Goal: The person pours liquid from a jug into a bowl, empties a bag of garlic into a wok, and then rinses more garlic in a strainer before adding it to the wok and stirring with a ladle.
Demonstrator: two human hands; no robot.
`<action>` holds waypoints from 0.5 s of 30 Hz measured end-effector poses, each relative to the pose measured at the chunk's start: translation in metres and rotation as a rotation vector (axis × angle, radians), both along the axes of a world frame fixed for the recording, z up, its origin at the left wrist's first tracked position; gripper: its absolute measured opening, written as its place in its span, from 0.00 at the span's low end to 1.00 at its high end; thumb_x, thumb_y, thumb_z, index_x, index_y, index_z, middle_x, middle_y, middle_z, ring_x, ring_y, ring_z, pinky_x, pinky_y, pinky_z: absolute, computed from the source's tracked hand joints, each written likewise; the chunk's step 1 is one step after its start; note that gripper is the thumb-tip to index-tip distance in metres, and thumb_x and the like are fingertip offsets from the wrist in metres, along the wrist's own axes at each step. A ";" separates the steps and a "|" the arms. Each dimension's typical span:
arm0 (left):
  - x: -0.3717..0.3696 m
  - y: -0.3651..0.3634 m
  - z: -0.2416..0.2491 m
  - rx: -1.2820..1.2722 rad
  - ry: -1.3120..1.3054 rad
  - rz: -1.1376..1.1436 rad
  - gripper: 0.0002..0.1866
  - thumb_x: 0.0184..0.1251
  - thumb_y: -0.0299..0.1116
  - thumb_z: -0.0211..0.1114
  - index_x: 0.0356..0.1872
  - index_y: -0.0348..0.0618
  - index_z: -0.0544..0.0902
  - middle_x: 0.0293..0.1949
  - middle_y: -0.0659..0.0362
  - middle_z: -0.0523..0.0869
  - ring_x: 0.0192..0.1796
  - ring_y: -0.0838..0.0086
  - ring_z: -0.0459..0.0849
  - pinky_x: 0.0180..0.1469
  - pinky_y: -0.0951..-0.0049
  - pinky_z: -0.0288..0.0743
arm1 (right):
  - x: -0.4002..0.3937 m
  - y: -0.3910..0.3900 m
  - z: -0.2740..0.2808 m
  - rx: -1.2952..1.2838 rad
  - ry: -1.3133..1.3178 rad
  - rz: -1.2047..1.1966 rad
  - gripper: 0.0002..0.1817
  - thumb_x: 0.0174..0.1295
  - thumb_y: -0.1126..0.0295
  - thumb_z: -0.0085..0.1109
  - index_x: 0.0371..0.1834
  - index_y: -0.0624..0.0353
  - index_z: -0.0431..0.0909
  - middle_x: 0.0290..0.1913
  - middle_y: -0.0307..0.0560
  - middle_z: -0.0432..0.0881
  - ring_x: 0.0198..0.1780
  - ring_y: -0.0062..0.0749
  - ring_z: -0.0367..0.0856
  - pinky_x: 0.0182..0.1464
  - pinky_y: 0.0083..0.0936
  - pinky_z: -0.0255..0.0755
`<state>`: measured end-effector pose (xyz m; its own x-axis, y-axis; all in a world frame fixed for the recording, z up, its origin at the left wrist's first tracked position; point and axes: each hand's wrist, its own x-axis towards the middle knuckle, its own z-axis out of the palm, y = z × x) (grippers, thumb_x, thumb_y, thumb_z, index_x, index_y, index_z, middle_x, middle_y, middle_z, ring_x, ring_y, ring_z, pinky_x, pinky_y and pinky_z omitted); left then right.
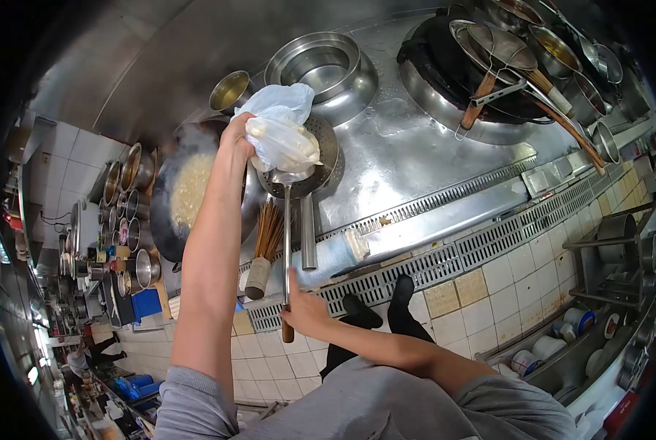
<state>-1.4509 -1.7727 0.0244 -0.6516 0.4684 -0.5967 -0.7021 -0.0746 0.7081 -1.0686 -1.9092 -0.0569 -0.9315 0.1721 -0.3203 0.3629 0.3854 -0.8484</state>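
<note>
My left hand (238, 138) is closed on a whitish plastic bag (282, 121), whose lower part looks full of something pale. Below the bag is the bowl of a long metal ladle (287, 235), partly covered by it. The fingers of my right hand (304, 312) wrap round the ladle's handle near its wooden end. A perforated strainer (330, 150) lies behind the bag and ladle. To the left of the ladle is a bamboo wok brush (266, 235). Beyond my left forearm, a dark wok (165, 238) holds steaming, pale yellowish food (190, 189).
Stacked metal bowls (313, 62) and a pot of yellowish liquid (230, 91) stand at the back. A folded blue cloth (328, 260) lies along the stove's front edge. Sieves (500, 48) and more pots crowd the right burner. A floor-level shelf (548, 345) is at right.
</note>
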 end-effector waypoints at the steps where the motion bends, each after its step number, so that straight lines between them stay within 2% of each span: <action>1: 0.001 0.000 0.004 -0.002 0.001 0.001 0.11 0.61 0.25 0.56 0.44 0.30 0.74 0.38 0.46 0.83 0.39 0.49 0.84 0.47 0.42 0.79 | 0.002 -0.004 -0.005 -0.002 0.001 0.001 0.56 0.54 0.61 0.68 0.76 0.69 0.37 0.28 0.54 0.84 0.28 0.53 0.84 0.32 0.42 0.76; 3: -0.003 0.001 0.008 -0.003 -0.074 0.018 0.11 0.63 0.27 0.53 0.44 0.30 0.74 0.39 0.45 0.83 0.40 0.48 0.84 0.48 0.41 0.79 | 0.002 -0.014 -0.015 -0.261 0.002 -0.177 0.52 0.56 0.68 0.62 0.76 0.66 0.34 0.30 0.55 0.82 0.31 0.50 0.83 0.35 0.39 0.75; 4: -0.004 0.001 0.007 -0.005 -0.075 0.012 0.11 0.63 0.27 0.53 0.44 0.30 0.74 0.39 0.45 0.83 0.40 0.48 0.84 0.48 0.41 0.79 | 0.002 -0.018 -0.022 -0.262 0.001 -0.183 0.52 0.56 0.68 0.62 0.76 0.66 0.34 0.30 0.55 0.82 0.31 0.50 0.83 0.35 0.39 0.75; 6: -0.012 0.006 0.002 0.041 -0.110 -0.001 0.12 0.65 0.27 0.52 0.45 0.30 0.74 0.40 0.45 0.82 0.42 0.48 0.84 0.49 0.42 0.78 | 0.001 -0.028 -0.031 -0.639 -0.028 -0.330 0.49 0.56 0.72 0.57 0.76 0.59 0.35 0.34 0.59 0.81 0.38 0.53 0.83 0.43 0.42 0.75; 7: -0.019 0.009 -0.005 0.048 -0.116 -0.009 0.12 0.65 0.27 0.52 0.45 0.30 0.74 0.40 0.45 0.82 0.42 0.48 0.84 0.49 0.42 0.78 | 0.003 -0.033 -0.029 -0.718 -0.034 -0.420 0.40 0.58 0.72 0.55 0.73 0.61 0.46 0.35 0.58 0.80 0.40 0.49 0.82 0.45 0.40 0.73; 8: -0.027 0.010 -0.013 0.054 -0.103 0.022 0.12 0.66 0.28 0.51 0.46 0.30 0.74 0.41 0.45 0.82 0.43 0.48 0.84 0.50 0.41 0.78 | 0.006 -0.035 -0.030 -0.705 -0.036 -0.424 0.40 0.58 0.72 0.55 0.73 0.61 0.46 0.35 0.58 0.80 0.40 0.49 0.82 0.45 0.40 0.73; 10: -0.034 0.005 -0.018 0.060 -0.093 0.055 0.13 0.68 0.29 0.50 0.46 0.31 0.73 0.43 0.44 0.82 0.45 0.49 0.84 0.50 0.41 0.78 | 0.010 -0.037 -0.024 -0.680 0.112 -0.567 0.30 0.58 0.71 0.55 0.65 0.62 0.58 0.32 0.56 0.79 0.36 0.47 0.82 0.43 0.41 0.74; 11: -0.036 0.003 -0.019 0.112 -0.119 0.047 0.14 0.69 0.30 0.48 0.48 0.30 0.73 0.45 0.44 0.82 0.46 0.48 0.84 0.52 0.41 0.77 | 0.020 -0.020 -0.017 -0.591 -0.020 -0.461 0.31 0.59 0.73 0.56 0.67 0.65 0.59 0.29 0.46 0.78 0.31 0.31 0.78 0.34 0.31 0.73; 13: -0.033 0.003 -0.014 0.175 -0.157 0.027 0.15 0.71 0.31 0.47 0.50 0.30 0.73 0.47 0.43 0.82 0.48 0.48 0.83 0.53 0.40 0.77 | 0.038 0.032 0.019 -0.526 -0.124 -0.355 0.26 0.60 0.74 0.55 0.62 0.65 0.62 0.26 0.40 0.76 0.26 0.27 0.75 0.28 0.29 0.70; 14: -0.028 -0.001 -0.008 0.212 -0.194 0.001 0.16 0.71 0.32 0.45 0.51 0.30 0.73 0.49 0.43 0.82 0.50 0.47 0.83 0.54 0.40 0.77 | 0.053 0.058 0.024 -0.560 -0.090 -0.310 0.23 0.61 0.76 0.53 0.60 0.64 0.64 0.21 0.35 0.71 0.22 0.21 0.70 0.23 0.23 0.66; 15: -0.023 -0.006 -0.003 0.249 -0.230 -0.022 0.17 0.72 0.32 0.44 0.53 0.30 0.73 0.51 0.42 0.81 0.52 0.47 0.82 0.56 0.40 0.76 | 0.074 0.074 0.015 -0.522 0.091 -0.286 0.22 0.62 0.77 0.52 0.61 0.62 0.65 0.20 0.33 0.67 0.21 0.15 0.67 0.21 0.19 0.62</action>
